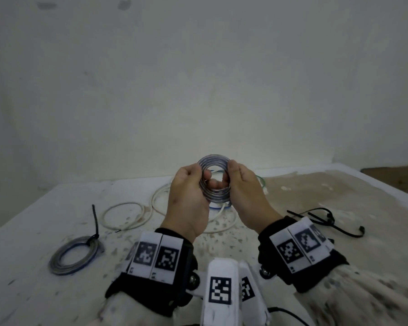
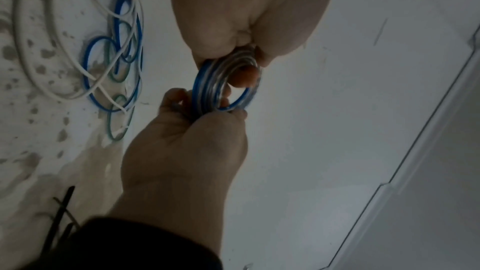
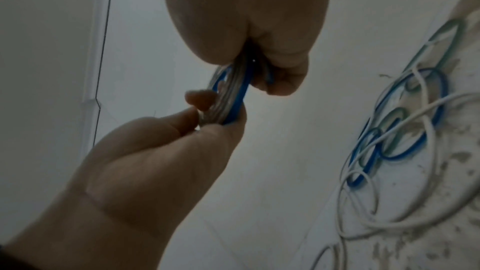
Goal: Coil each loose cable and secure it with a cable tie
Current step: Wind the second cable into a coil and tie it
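Small tight coil of clear-and-blue cable (image 1: 213, 178): raised upright above the middle of the stained white table (image 1: 45, 208), probably to keep turns stacked before tying. Pinched at opposite sides by left hand (image 1: 186, 198) and right hand (image 1: 247, 189), fingertips hooked through the centre. Black cable ties (image 1: 325, 220) near the right edge, untouched.

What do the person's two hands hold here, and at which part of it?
Both hold one coiled blue-and-clear cable above the table: the left hand grips its left rim, the right hand its right rim.
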